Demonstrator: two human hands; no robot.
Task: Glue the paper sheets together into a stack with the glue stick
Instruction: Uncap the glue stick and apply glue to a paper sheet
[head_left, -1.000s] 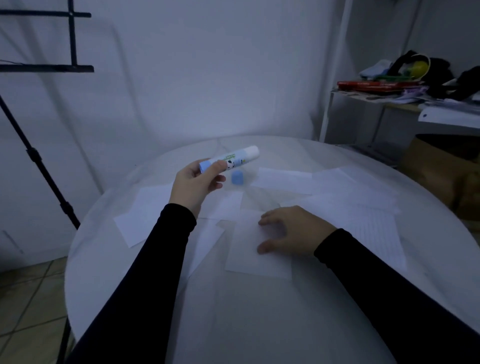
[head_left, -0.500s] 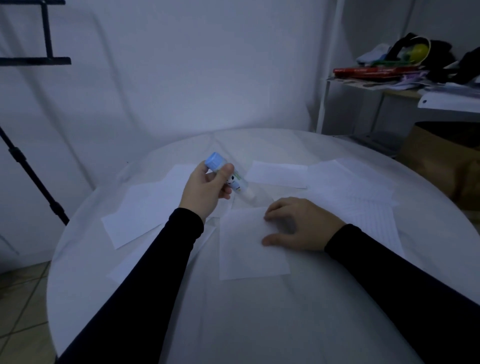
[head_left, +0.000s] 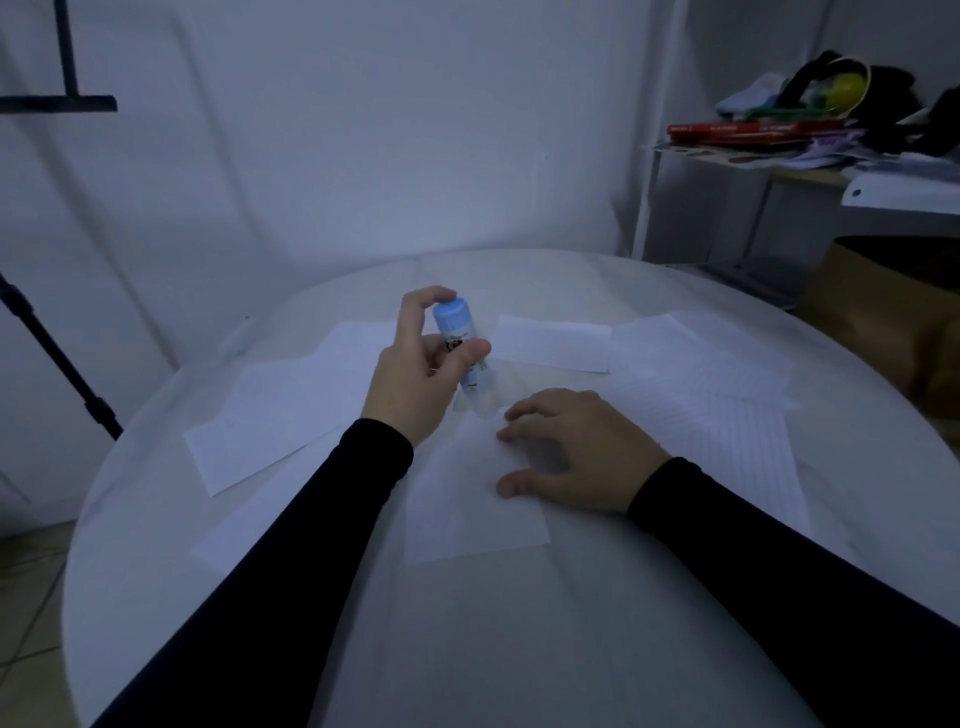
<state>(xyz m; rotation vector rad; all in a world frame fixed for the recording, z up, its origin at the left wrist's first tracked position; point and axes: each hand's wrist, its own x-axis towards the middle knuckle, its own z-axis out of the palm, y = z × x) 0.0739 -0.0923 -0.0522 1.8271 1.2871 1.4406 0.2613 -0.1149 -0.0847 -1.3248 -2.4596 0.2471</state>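
Round table (head_left: 519, 649) strewn with paper sheets (head_left: 553, 343); left hand (head_left: 421, 384) grips glue stick (head_left: 460, 343), right hand (head_left: 576, 449) flat on centre sheet (head_left: 467, 519).

Illumination is low and even, with a cold blue-grey cast across the whole view. No lamp or window shows; the source cannot be told. Soft, faint folds of shade run down the pale draped backdrop wall (head_left: 363, 156) from 10 to 1 o'clock. The round white-covered worktop (head_left: 519, 623) is brightest about centre and darkens toward 6 o'clock, where the black sleeves (head_left: 260, 597) lose all detail. A weak shadow lies under the right hand (head_left: 576, 452). No glare is seen. The blue-capped white glue stick (head_left: 460, 348) is smeared at its lower end by motion blur. Straight lines bow at 3 and 9 o'clock, typical wide-angle distortion. Fine detail is soft and noisy throughout.
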